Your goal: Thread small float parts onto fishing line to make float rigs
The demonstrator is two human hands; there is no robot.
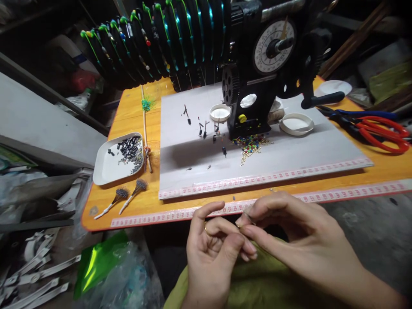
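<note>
Both hands meet in front of the table edge, over a green cloth on my lap. My right hand (299, 234) pinches thumb against forefinger on something tiny and thin that I cannot make out. My left hand (212, 253), with a ring on one finger, presses its thumb to its fingertips at the same spot; one finger stands raised. Whatever lies between those fingertips is hidden. Just beyond the hands runs a pink-and-white measuring tape (193, 213) along the table edge. A small grey piece (234, 198) lies near it.
A black machine with a dial (274, 45) and crank handle (323, 100) stands on a white board (193, 171). Black spools (154, 47) extend leftward. Colourful beads (252, 143) lie at its foot. A white tray (106, 169) holds black cylinders. Red-handled pliers (383, 133) lie right.
</note>
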